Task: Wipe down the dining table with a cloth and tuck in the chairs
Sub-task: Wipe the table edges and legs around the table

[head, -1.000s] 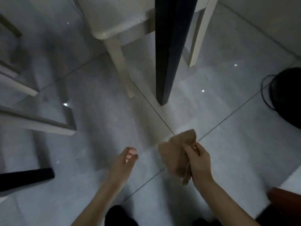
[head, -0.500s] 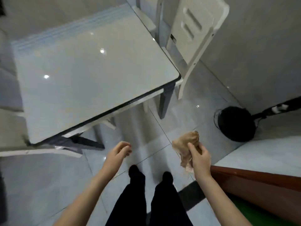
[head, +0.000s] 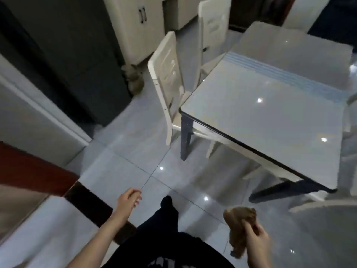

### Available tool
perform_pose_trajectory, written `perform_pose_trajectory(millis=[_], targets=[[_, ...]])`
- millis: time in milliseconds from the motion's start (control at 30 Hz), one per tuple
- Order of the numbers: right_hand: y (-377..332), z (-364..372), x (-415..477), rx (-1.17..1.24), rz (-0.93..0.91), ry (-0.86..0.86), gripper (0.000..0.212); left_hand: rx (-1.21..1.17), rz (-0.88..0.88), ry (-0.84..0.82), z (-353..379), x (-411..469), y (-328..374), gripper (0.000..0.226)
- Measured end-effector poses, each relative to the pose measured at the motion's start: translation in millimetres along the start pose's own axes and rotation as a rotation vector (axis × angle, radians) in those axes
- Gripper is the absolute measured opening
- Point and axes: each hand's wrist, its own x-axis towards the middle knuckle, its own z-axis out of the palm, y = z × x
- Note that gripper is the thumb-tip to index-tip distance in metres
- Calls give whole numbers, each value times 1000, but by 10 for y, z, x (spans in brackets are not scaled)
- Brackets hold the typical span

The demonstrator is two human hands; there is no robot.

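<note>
Ahead of the left fingers [head: 135, 197] open floor [head: 135, 149] is found, closed farther on by the chair [head: 166, 80] and a table leg [head: 185, 138]. To their left the way is barred by a red-brown ledge [head: 32, 169]. Ahead and right of the right fingers [head: 253, 234], curled round the cloth [head: 239, 217], the table [head: 270, 122] edge is met, with floor lying between.

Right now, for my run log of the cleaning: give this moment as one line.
right hand: grips cloth | left hand: free, loosely curled | table: not touched | chair: at table corner
</note>
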Motion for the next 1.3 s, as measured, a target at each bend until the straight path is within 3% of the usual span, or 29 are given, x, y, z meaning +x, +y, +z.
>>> perform_pose_trajectory(millis=[167,333,500,733,1000,1300], targets=[[-101,674,107,-170,-127,-169,8,-169,-212,178,-578,-310,-691,18],[-170,1460,143,-216,-183,-244,9,-217,-262,249,-1163,-197,-953,17],[-67,2157,82,-171,-153,-192,10,-126,-203,144,-1786,504,-758,19],[38,2646,-156,13,-48,81,15,81,13,-145,-2309,1517,68,19],[-65,2874,6,278,77,333,10,285,169,-448,-1780,2373,1221,17],[-349,3411,1228,614,151,352,25,475,268,-630,-591,3433,1943,14]])
